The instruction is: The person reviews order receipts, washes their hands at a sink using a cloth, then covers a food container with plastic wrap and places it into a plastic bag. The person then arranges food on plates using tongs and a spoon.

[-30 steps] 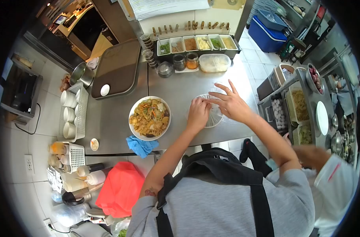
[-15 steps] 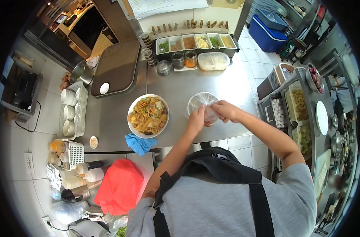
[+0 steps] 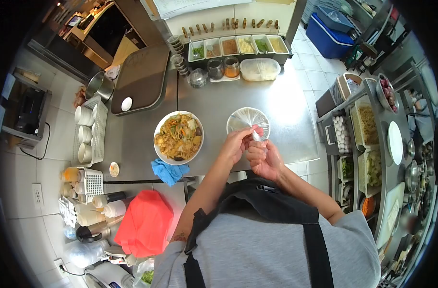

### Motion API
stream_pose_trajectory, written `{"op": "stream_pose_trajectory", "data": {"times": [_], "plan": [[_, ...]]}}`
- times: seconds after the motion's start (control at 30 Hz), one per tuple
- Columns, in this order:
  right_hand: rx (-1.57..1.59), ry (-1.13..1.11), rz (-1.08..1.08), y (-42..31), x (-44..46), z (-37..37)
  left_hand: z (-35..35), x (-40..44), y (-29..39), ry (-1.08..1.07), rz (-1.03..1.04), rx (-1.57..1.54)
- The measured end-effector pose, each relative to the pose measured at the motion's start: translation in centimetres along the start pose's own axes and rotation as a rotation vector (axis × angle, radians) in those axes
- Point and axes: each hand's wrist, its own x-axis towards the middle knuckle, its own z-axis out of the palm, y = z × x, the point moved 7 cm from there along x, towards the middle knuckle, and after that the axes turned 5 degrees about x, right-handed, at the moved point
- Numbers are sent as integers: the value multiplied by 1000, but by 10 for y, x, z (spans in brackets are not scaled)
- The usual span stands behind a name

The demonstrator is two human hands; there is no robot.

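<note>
Both pinching plastic wrap (image 3: 255,136) | left grip (image 3: 236,144), right grip (image 3: 267,161) | bowl (image 3: 268,125) just beyond

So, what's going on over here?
Someone at a metal counter has clear plastic over a round container. Their right hand is closed around the plastic's gathered end; the left hand touches it too, its exact grip unclear. Cooked food in a white bowl sits to the left, with a blue cloth nearby.
</note>
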Motion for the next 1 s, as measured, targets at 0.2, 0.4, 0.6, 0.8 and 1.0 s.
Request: {"op": "stream_pose_trajectory", "data": {"times": [0.2,0.4,0.6,0.8,1.0], "plan": [[-889,415,106,-8,-18,-33,3,0,21,18,31,634],[-1964,544,-350,-87,-13,61,63,-24,77,299,749,2151],[-1671,364,22,-107,45,63,69,-21,60,165,890,2427],[-1651,282,419,-111,68,53,56,-32,60,-3,1006,2425],[-1643,339,42,-123,67,55,50,-36,56,163,1239,2435]]}}
